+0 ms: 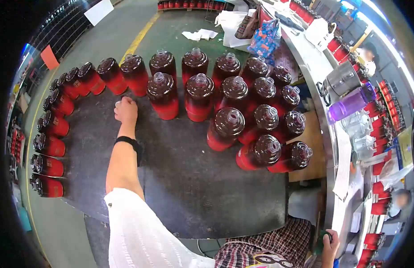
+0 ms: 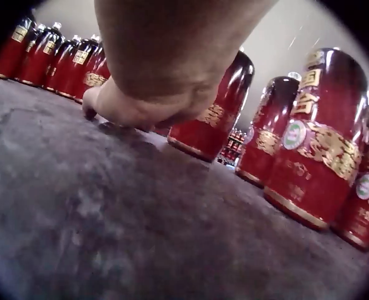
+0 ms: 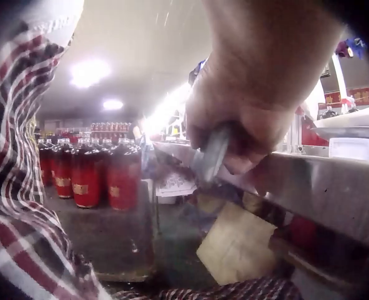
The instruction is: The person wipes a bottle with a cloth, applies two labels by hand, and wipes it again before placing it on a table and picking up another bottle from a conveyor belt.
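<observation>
My left hand (image 1: pixel 126 110) is low over the dark tabletop (image 1: pixel 180 178), its fingers bent down towards the surface near the red bottles. A pale spot shows at its fingertips; I cannot tell whether it holds something small. In the left wrist view, a red bottle (image 2: pixel 203 134) with gold lettering stands just beyond the hand (image 2: pixel 140 106). At the table's right side, my right hand (image 1: pixel 332 245) grips a dark green object beside the metal bench. The right wrist view shows this as a blurred, flat grey-green piece (image 3: pixel 212 153) with a rounded edge, its far part hidden in the fingers.
Red-and-black glass bottles (image 1: pixel 200 96) stand grouped on the table's right, and a curved row (image 1: pixel 53 145) lines its left edge. The metal bench (image 1: pixel 325 134) runs along the right, carrying a metal jug (image 1: pixel 343 79) and a purple bottle (image 1: pixel 353 102). Cardboard (image 3: pixel 237 244) sits below it.
</observation>
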Tool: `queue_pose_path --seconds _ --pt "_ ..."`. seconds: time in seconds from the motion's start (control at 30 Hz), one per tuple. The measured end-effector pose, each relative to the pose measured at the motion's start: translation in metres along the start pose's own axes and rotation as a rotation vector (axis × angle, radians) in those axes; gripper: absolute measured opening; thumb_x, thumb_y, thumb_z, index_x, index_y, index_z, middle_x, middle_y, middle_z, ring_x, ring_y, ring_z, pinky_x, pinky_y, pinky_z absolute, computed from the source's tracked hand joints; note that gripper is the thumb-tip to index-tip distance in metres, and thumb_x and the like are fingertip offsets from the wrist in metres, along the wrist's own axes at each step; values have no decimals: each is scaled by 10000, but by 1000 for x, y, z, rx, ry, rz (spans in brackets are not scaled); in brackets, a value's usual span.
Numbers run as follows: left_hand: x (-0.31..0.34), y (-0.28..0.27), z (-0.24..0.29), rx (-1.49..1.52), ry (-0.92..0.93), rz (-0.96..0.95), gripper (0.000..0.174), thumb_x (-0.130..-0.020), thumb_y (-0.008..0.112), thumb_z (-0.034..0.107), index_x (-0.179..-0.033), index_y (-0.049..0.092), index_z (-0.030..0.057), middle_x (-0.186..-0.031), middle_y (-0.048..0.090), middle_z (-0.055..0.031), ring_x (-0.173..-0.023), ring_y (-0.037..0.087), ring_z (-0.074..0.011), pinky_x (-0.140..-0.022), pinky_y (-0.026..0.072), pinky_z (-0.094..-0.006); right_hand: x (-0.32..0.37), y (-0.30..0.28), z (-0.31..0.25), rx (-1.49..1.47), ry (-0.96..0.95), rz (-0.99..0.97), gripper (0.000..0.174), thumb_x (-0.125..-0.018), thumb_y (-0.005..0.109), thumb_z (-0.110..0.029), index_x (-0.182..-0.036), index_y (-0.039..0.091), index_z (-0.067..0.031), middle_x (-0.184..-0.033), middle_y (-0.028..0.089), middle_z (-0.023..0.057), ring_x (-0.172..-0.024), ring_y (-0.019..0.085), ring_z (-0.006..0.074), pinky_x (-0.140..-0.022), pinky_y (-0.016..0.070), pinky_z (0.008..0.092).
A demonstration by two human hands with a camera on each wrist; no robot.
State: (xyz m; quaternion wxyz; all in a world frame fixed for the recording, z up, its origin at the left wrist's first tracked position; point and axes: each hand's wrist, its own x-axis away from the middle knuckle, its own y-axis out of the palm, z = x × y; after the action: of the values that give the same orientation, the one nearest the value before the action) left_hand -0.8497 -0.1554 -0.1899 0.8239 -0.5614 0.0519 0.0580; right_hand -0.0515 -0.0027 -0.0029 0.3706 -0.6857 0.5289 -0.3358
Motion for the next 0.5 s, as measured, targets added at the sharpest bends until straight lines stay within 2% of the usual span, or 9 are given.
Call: queue_pose_path --seconds 0.03,0.13,0.17,0.37,0.5 --pt "2 9 -6 21 112 23 181 -860 605 327 -1007 673 247 -1125 619 -39 -1130 541 -353 -921 427 -547 0 0 1 3 -8 0 201 -846 594 -94 -1008 621 22 -852 615 77 -821 560 156 -761 457 299" --pt "18 9 2 18 329 -55 159 -853 612 329 -980 683 265 -1134 616 -46 -1132 539 -360 -917 424 -558 0 1 -13 0 -2 -2 204 -844 599 -99 -1007 622 21 -843 612 78 -797 554 157 -743 454 300" --pt "18 14 2 24 362 -43 186 -852 616 334 -1024 673 290 -1175 602 -43 -1150 527 -358 -925 414 -575 0 0 -18 -3 4 -3 205 -843 600 -101 -1007 622 20 -840 611 79 -789 552 158 -737 453 300" --pt "11 2 24 -46 208 -184 286 -872 582 346 -1152 637 331 -1280 564 -46 -1251 460 -349 -996 369 -593 2 0 -18 39 -7 12 213 -843 612 -112 -1017 629 12 -826 617 84 -775 557 160 -726 457 305" --pt "8 4 29 -63 170 -200 308 -884 564 350 -1186 625 332 -1318 540 -45 -1279 436 -356 -1011 357 -601 1 1 -12 28 -40 3 223 -846 620 -128 -1025 633 5 -842 630 103 -791 581 187 -753 468 319"
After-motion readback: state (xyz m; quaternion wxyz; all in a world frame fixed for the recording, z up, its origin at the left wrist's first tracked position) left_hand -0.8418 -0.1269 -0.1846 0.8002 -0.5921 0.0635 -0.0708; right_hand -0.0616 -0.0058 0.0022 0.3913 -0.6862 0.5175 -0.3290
